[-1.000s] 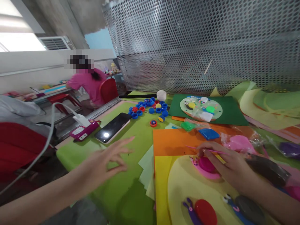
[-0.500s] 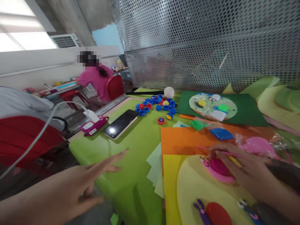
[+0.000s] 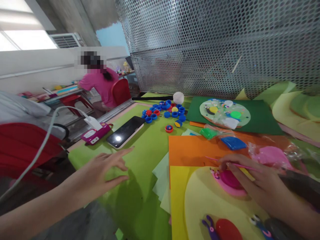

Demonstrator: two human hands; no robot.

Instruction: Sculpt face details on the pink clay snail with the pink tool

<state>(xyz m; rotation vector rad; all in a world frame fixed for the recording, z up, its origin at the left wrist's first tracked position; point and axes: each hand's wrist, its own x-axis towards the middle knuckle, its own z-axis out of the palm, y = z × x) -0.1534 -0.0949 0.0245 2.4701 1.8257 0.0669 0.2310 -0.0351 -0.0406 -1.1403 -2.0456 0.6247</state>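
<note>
My left hand (image 3: pixel 105 173) hovers over the green tabletop near the phone, fingers apart, holding nothing. Between the fingers of my right hand (image 3: pixel 260 183) is a thin pink stick (image 3: pixel 211 158). This hand is over a pink clay snail (image 3: pixel 233 190) with a magenta round shell and small eyes, partly covered by the fingers. The snail lies on a pale yellow rounded sheet (image 3: pixel 197 196). Lower on that sheet are a purple clay snail (image 3: pixel 210 226) with a red shell (image 3: pixel 228 230) and a blue clay snail (image 3: pixel 261 228) with a dark shell.
A phone (image 3: pixel 126 131) and a purple plug adapter (image 3: pixel 96 133) lie at the left. Several bottle caps (image 3: pixel 167 114) cluster farther back. Bagged blue clay (image 3: pixel 233 143) and pink clay (image 3: pixel 272 156) rest behind my right hand. A perforated metal panel (image 3: pixel 212 43) rises behind; a person (image 3: pixel 101 83) sits beyond.
My left hand has moved forward, closer to the phone, and its thumb has come up. My right hand stays over the pink snail with the stick. The view has shifted slightly.
</note>
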